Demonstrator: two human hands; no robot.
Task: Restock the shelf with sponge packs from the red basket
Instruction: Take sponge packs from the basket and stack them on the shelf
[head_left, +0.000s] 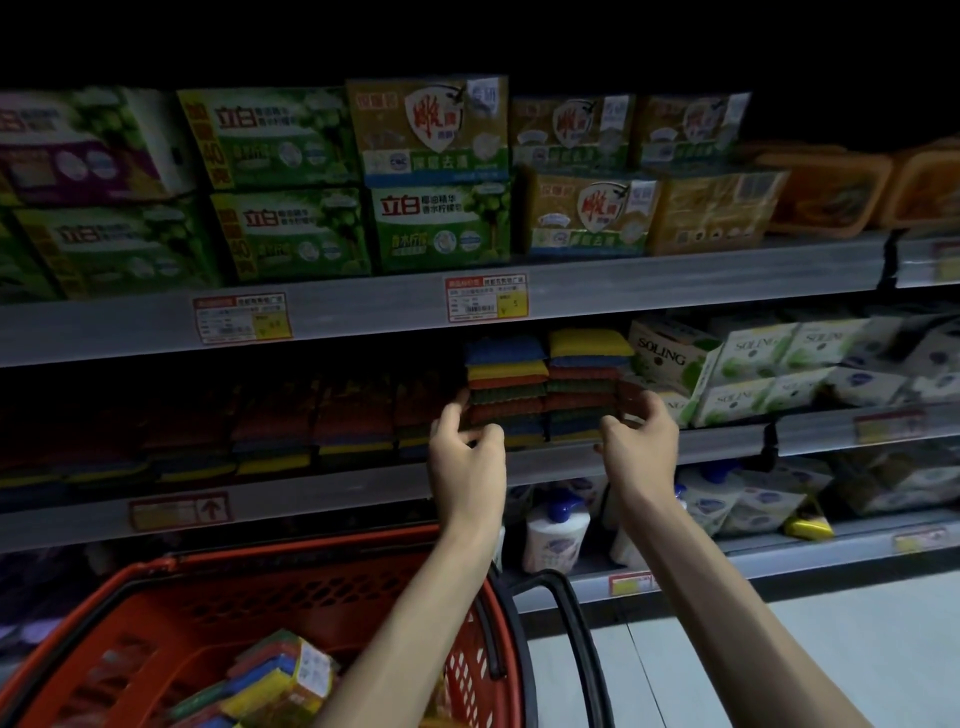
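Note:
Two stacks of multicoloured sponge packs (545, 384) stand side by side on the dim middle shelf (337, 486). My left hand (465, 452) presses against the left side of the left stack, fingers on its side and thumb at its front. My right hand (641, 436) grips the right side of the right stack in the same way, so the stacks sit between both hands. Below at the left is the red basket (156, 574), holding several more sponge packs (280, 675). More sponge packs (270, 431) lie in the dark to the left on the same shelf.
Green and yellow soap boxes (441, 228) fill the shelf above. White Soling boxes (753, 364) stand right of the stacks. White pump bottles (556, 535) sit on the shelf below. The basket's black handle (576, 623) sticks up beside my right forearm, above pale floor (831, 649).

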